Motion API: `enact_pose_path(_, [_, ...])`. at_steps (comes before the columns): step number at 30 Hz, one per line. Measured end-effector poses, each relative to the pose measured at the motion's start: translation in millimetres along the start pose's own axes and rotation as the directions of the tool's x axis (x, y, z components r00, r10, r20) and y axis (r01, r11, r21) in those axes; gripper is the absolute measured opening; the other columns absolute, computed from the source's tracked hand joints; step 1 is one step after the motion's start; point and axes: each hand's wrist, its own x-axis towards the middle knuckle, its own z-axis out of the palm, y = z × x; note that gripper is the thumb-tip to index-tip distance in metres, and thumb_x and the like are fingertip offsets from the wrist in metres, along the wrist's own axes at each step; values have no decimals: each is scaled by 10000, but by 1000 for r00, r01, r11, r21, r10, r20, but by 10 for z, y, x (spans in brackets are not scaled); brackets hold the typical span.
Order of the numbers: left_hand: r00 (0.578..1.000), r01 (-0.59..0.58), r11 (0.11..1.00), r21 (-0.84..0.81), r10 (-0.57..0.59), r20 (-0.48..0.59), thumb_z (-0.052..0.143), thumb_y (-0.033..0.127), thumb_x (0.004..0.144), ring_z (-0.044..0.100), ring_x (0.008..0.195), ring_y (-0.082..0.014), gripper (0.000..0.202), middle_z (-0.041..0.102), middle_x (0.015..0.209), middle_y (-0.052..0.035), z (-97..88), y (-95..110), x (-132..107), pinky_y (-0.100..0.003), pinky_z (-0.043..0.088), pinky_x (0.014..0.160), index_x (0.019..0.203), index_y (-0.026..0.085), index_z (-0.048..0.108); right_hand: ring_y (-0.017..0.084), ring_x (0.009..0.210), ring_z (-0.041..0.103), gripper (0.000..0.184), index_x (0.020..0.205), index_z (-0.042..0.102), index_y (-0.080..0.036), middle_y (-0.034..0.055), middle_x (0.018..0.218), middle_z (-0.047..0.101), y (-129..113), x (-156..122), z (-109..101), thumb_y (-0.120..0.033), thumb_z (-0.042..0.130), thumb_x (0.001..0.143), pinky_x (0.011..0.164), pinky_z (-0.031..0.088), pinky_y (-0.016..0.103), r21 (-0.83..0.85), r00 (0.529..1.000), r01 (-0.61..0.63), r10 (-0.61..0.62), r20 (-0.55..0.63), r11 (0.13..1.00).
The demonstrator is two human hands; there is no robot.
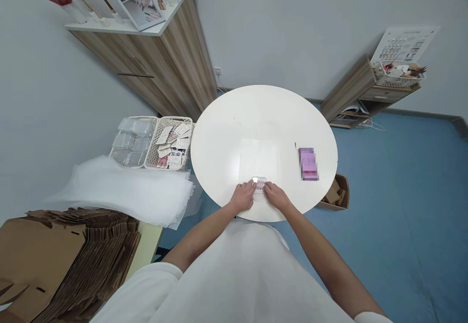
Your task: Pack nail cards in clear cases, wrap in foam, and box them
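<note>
A small clear plastic box (260,184) with a printed purplish card or pattern inside lies near the front edge of the round white table (219,118). My left hand (243,196) grips its left side, fingers bent against the edge. On the opposite side, my right hand (277,195) is closed on the right edge. The fingertips partly cover both ends of the box, and its exact contents are too small to make out.
A blurred purple object (308,164) lies on the table's right. Left of the table stand a white basket of printed cards (170,146), clear plastic boxes (132,140), white sheets (127,186) and folded brown cardboard (106,259). A cardboard box (340,193) sits on the floor.
</note>
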Motion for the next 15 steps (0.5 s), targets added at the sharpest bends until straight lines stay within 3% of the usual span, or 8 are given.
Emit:
enact_pose_path(2, [1000, -3, 1000, -11, 3, -9, 458, 293, 719, 424, 1026, -265, 594, 322, 1328, -122, 1, -9, -6, -369, 339, 797, 1274, 165, 291, 250, 1031, 468, 275, 995, 506, -145, 154, 1185, 458, 1, -5, -19, -326, 446, 796, 799, 411, 350, 29, 998, 49, -48, -42, 998])
enact_pose_path(4, [1000, -6, 1000, -19, 6, -6, 452, 307, 724, 417, 1039, -267, 592, 312, 1335, -119, 5, -24, -11, -363, 344, 789, 1276, 167, 288, 302, 1156, 358, 466, 1032, 481, -147, 171, 1299, 344, 4, -14, -34, -439, 583, 683, 861, 379, 394, 27, 994, 89, -87, -69, 996])
enact_pose_path(8, [1000, -20, 999, -36, 20, 6, 461, 340, 727, 399, 1071, -272, 611, 275, 1360, -108, 30, -63, -23, -362, 339, 803, 1286, 186, 267, 318, 1194, 322, 611, 1062, 448, -169, 173, 1360, 260, 13, -3, -12, -454, 683, 574, 857, 386, 410, -5, 997, 73, -73, -36, 997])
enact_pose_path(10, [1000, -23, 999, -46, 23, -1, 481, 400, 715, 378, 1097, -278, 658, 261, 1366, -107, 46, -78, -31, -369, 323, 833, 1294, 191, 247, 307, 1168, 364, 576, 1053, 446, -174, 175, 1344, 292, 18, 20, 14, -418, 686, 590, 843, 402, 403, -17, 997, 69, -69, -24, 997])
enact_pose_path(15, [999, -27, 998, -52, 28, 22, 541, 507, 648, 355, 1123, -287, 797, 249, 1372, -114, 58, -88, -31, -378, 311, 857, 1303, 190, 215, 261, 1103, 448, 259, 966, 467, -160, 181, 1292, 372, 22, 68, 53, -238, 556, 736, 835, 424, 371, -43, 995, 77, -79, -52, 996])
